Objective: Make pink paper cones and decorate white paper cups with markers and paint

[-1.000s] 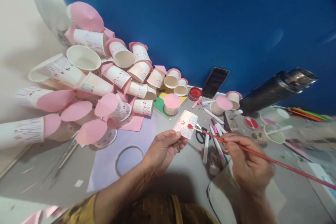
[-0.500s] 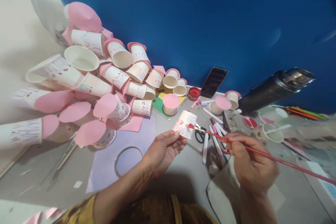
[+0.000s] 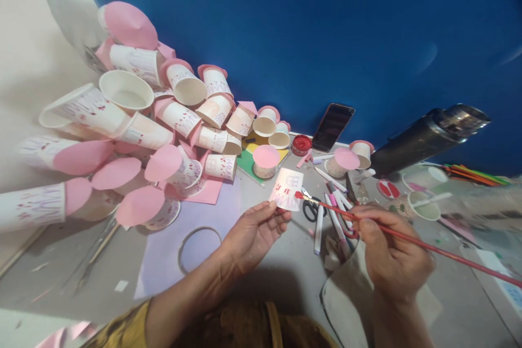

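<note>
My left hand grips a small white paper cup by its lower edge, thumb in front. Red dabs, purple strokes and a drawn window mark the cup's side. In my right hand is a long red-handled paintbrush, held between thumb and fingers. Its red-loaded tip is at the cup's right side; whether it touches cannot be told. Behind the cup stands another paper cup with a pink paper disc on top. An open pot of red paint sits farther back.
Many decorated cups with pink tops pile up on the left. A tape ring lies on lilac paper. Markers and black-handled scissors lie right of centre. A phone and a dark flask stand against the blue wall.
The held cup has turned slightly in my left hand, so the drawn window and red dabs show more. The brush tip has moved slightly to the cup's right edge.
</note>
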The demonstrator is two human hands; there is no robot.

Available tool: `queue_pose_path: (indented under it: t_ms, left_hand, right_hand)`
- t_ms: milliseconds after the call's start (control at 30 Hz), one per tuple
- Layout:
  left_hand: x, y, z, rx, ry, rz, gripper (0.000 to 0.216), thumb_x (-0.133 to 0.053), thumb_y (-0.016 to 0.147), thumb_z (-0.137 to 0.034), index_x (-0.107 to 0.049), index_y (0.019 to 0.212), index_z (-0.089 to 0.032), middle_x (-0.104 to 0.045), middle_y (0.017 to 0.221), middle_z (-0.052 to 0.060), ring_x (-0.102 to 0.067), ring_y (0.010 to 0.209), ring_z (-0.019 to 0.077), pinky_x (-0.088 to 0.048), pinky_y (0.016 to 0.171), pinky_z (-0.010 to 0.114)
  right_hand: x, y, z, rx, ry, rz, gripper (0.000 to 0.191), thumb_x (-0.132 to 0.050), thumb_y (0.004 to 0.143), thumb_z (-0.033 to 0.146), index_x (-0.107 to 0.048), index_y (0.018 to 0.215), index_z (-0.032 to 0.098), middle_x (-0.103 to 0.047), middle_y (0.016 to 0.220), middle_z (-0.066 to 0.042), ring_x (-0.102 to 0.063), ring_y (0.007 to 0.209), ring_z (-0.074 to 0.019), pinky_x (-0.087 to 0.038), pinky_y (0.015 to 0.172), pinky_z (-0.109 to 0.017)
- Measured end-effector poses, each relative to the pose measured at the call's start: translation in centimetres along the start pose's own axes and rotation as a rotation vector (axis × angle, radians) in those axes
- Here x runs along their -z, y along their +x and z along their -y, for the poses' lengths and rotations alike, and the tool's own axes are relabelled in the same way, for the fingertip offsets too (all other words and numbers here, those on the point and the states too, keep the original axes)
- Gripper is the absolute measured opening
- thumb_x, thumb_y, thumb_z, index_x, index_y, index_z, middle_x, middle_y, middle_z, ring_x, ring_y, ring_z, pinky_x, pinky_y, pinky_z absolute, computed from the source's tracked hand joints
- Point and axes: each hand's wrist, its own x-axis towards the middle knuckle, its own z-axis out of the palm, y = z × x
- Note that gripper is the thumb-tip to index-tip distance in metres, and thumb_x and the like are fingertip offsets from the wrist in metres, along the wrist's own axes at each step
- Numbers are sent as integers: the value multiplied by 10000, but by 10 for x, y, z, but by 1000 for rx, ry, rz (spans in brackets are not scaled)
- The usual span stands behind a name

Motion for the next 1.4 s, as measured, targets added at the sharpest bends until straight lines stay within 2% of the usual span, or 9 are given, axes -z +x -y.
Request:
queue_pose_path:
  t_ms: [233, 467, 633, 833, 1067, 1267, 1400]
  left_hand:
    - [-5, -2, -1, 16, 0, -32, 185, -592, 945, -65, -669, 780, -97, -714, 753, 90, -722, 683, 156, -563, 625, 239]
    - [-4, -2, -3, 33, -32, -48, 204, -550, 975, -86, -669, 809, -95, -700, 752, 86, -717, 678, 150, -568, 607, 232]
    - [-6, -3, -3, 32, -29, -54, 204, -541, 975, -69, -665, 815, -86, -693, 735, 76, -713, 658, 148, -561, 597, 229]
    - [-7, -3, -2, 22, -30, -36, 223, -529, 976, -56, -662, 799, -78, -694, 724, 83, -714, 646, 153, -560, 594, 234]
    - [-5, -2, -2, 18, -29, -40, 226, -532, 973, -54, -658, 787, -81, -686, 714, 77, -714, 651, 154, -558, 595, 234]
    - [-5, -4, -1, 22, -14, -40, 234, -541, 968, -55, -650, 763, -89, -681, 706, 76, -713, 654, 155, -558, 601, 235]
    - [-6, -4, -2, 24, -17, -48, 224, -543, 966, -54, -652, 773, -88, -683, 721, 77, -710, 654, 152, -557, 602, 233]
  right_hand:
    - [2, 0, -1, 18, -20, 41, 80, -692, 904, 214, -751, 853, 199, -762, 836, -45, -719, 729, -210, -593, 715, -377]
    - [-3, 0, 1, -63, 94, -119, 84, -688, 912, 221, -731, 852, 182, -743, 818, -50, -721, 738, -222, -586, 694, -386]
    - [-2, -1, 1, 15, 24, -27, 76, -682, 908, 170, -743, 869, 194, -753, 844, -37, -716, 794, -209, -586, 801, -397]
    - [0, -2, -1, 42, 23, 88, 111, -659, 917, 140, -742, 899, 212, -756, 876, -25, -713, 826, -199, -580, 793, -359]
    - [0, 0, 0, 46, 33, 6, 110, -664, 910, 125, -736, 883, 205, -749, 839, -18, -708, 814, -195, -570, 798, -350]
    - [-2, 0, -3, 66, 41, 54, 102, -669, 904, 124, -737, 893, 200, -743, 832, -21, -706, 811, -200, -565, 767, -350]
    - [-2, 0, -2, 69, 28, 28, 112, -664, 904, 115, -736, 892, 200, -748, 837, -23, -705, 794, -198, -572, 775, -362]
